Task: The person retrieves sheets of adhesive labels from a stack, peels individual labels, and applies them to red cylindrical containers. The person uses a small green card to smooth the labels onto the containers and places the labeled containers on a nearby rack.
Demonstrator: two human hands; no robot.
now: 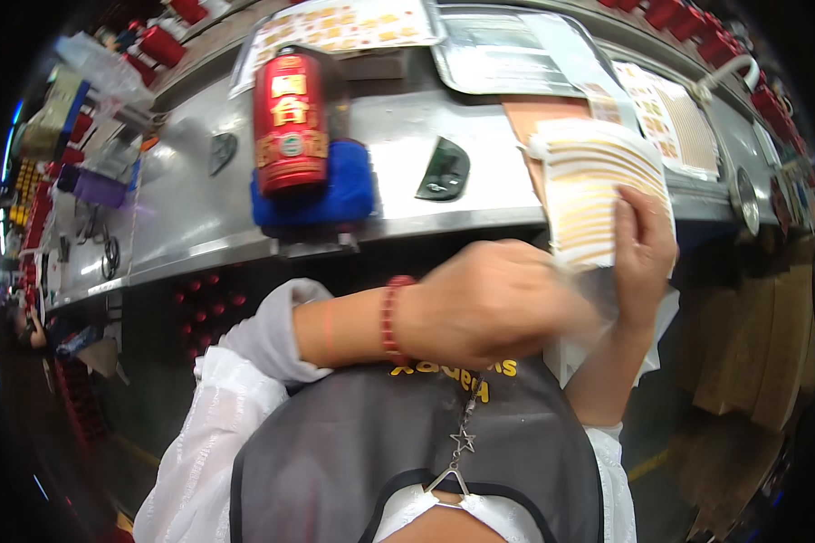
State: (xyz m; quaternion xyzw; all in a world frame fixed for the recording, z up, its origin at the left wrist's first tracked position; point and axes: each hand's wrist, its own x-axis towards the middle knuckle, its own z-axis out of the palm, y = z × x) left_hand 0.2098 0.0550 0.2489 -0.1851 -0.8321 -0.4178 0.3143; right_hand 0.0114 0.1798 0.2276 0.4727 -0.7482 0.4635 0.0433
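My right hand (643, 249) grips a fanned stack of white sheets with gold stripes (602, 190), its fingers lying over their right edge. Close to the stack's lower left corner is my left hand (503, 303), with a red beaded bracelet at the wrist. Its knuckles are bent, but the fingers are smeared by motion and partly hidden, so whether it pinches a sheet is unclear. A red bottle with gold lettering (290, 122) rests on a blue cloth (349, 190) at the table's front edge. Between bottle and stack lies a dark green half-round scraper-like piece (445, 170).
A metal tray (507, 68) and a sheet of orange-patterned decals (344, 25) lie at the back of the steel table (199, 204). More patterned sheets (675, 118) are at the right. Another dark green piece (222, 152) sits left. Cardboard (752, 335) stands below right.
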